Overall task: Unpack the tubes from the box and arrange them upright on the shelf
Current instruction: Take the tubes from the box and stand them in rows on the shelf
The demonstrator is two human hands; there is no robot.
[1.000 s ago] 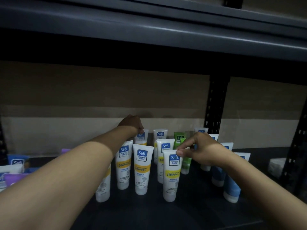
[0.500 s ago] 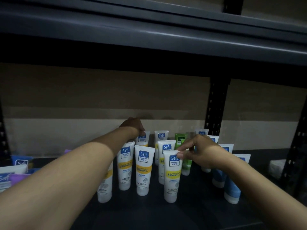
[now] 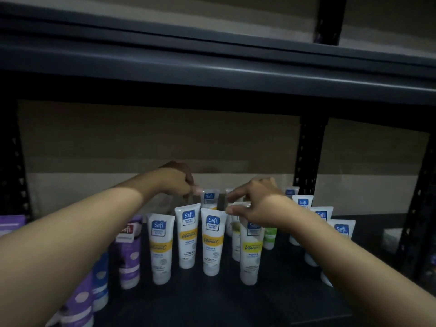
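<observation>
hands over upright tubes

white tubes (image 3: 211,241) with blue labels and yellow bands stand cap-down on the shelf (image 3: 212,308), left of the black post (image 3: 309,156). left hand (image 3: 177,180) curled, right hand (image 3: 259,206) loosely spread above them; grip on any tube unclear.

I see white yellow-banded plastic tubes (image 3: 211,241) standing mid-frame on the dark metal shelf (image 3: 212,303), purple plastic tubes (image 3: 128,253) lower left, white-topped tubes (image 3: 341,228) right.
</observation>
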